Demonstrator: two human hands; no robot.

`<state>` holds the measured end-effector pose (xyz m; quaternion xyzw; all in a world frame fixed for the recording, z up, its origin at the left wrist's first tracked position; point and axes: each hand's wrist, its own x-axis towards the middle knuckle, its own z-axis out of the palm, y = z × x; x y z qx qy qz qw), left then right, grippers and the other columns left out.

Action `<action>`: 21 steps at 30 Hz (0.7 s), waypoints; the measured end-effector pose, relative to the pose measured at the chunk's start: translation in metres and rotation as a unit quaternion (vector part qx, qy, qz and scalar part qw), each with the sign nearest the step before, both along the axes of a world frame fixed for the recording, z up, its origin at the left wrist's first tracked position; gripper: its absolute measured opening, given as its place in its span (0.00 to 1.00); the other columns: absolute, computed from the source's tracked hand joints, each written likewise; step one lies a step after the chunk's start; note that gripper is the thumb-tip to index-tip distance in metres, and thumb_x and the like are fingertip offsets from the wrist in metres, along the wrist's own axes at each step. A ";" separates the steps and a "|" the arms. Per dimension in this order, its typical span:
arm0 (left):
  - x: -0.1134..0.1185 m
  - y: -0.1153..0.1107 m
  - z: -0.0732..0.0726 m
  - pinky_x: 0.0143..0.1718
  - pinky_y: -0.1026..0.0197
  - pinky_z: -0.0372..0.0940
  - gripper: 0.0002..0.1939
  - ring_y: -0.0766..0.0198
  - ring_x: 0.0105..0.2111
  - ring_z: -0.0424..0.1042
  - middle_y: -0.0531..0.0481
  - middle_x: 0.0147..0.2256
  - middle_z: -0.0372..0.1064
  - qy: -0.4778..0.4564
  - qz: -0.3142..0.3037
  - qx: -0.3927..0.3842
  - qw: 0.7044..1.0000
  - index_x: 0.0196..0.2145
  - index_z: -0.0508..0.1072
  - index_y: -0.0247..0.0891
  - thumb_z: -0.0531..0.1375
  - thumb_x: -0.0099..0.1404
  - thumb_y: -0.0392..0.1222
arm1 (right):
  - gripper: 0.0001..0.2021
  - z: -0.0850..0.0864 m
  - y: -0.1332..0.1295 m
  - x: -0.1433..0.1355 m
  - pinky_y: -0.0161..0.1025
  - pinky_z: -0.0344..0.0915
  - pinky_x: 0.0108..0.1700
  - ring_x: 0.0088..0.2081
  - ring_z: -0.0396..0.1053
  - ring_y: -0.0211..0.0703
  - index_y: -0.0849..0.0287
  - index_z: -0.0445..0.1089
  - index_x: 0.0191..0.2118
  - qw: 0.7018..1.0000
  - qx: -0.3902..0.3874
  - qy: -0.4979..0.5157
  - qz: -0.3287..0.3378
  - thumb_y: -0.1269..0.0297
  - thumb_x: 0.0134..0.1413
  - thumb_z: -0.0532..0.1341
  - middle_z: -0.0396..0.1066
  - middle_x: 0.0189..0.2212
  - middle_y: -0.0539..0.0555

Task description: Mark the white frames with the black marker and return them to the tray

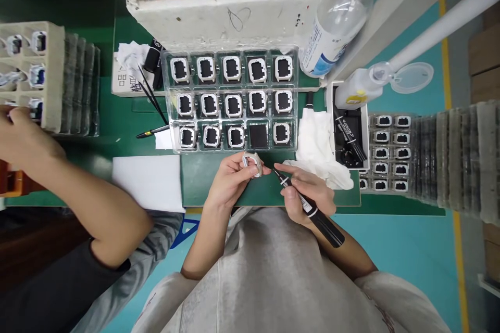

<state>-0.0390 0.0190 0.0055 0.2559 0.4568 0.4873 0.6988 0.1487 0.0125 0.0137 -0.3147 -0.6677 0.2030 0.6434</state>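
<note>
Between the thumb and fingers of my left hand (231, 177) is a small silvery square frame (252, 165), turned on its side in front of my chest. My right hand (308, 192) grips a black marker pen (312, 210) with its cap off the tip. The pen's tip points left toward the frame, a short gap away. Just beyond my hands lies a clear plastic tray (231, 89) of similar frames in rows. One compartment (258, 136) in its front row shows only a black bottom.
A white cloth (318, 151) lies right of the tray, beside a small box (351, 125) of pens. A plastic bottle (332, 26) stands behind. Stacked trays (422, 156) are at far right. At left are black tweezers (152, 96), a white foam sheet (148, 182) and another person's arm (78, 187).
</note>
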 end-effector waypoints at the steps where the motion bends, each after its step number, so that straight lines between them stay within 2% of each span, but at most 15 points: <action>1: -0.001 0.000 -0.001 0.42 0.61 0.75 0.19 0.59 0.35 0.82 0.47 0.30 0.83 -0.002 0.001 -0.001 1.000 0.29 0.86 0.39 0.85 0.56 0.53 | 0.15 0.000 0.000 0.001 0.59 0.92 0.45 0.19 0.66 0.39 0.56 0.74 0.60 1.000 0.004 -0.006 -0.002 0.75 0.73 0.62 0.75 0.26 0.45; 7: 0.000 -0.001 0.000 0.44 0.55 0.76 0.19 0.57 0.34 0.81 0.45 0.30 0.82 0.005 0.007 -0.012 1.000 0.29 0.85 0.40 0.85 0.56 0.55 | 0.17 0.001 0.001 0.003 0.57 0.92 0.44 0.18 0.67 0.41 0.54 0.74 0.62 1.000 0.001 -0.015 -0.008 0.74 0.73 0.62 0.77 0.26 0.45; 12: 0.001 0.000 0.002 0.42 0.56 0.76 0.21 0.58 0.32 0.79 0.46 0.28 0.80 0.004 0.016 -0.026 1.000 0.28 0.84 0.39 0.85 0.53 0.56 | 0.15 0.001 0.001 0.003 0.57 0.92 0.44 0.18 0.67 0.40 0.55 0.74 0.59 1.000 0.007 -0.020 -0.011 0.75 0.73 0.62 0.76 0.25 0.45; 16: 0.008 0.000 0.010 0.34 0.62 0.71 0.20 0.63 0.29 0.77 0.49 0.28 0.78 0.006 0.071 -0.052 0.996 0.28 0.83 0.39 0.85 0.52 0.51 | 0.14 -0.001 0.000 0.004 0.57 0.93 0.44 0.19 0.68 0.39 0.55 0.73 0.58 0.999 0.006 -0.029 -0.014 0.75 0.72 0.63 0.75 0.26 0.45; 21: 0.021 -0.003 0.021 0.30 0.65 0.68 0.14 0.68 0.25 0.75 0.49 0.28 0.80 0.047 0.137 -0.074 0.987 0.31 0.86 0.38 0.82 0.55 0.46 | 0.12 -0.004 0.000 0.002 0.57 0.92 0.41 0.20 0.69 0.40 0.53 0.73 0.57 0.999 0.006 -0.015 -0.035 0.72 0.74 0.63 0.73 0.25 0.43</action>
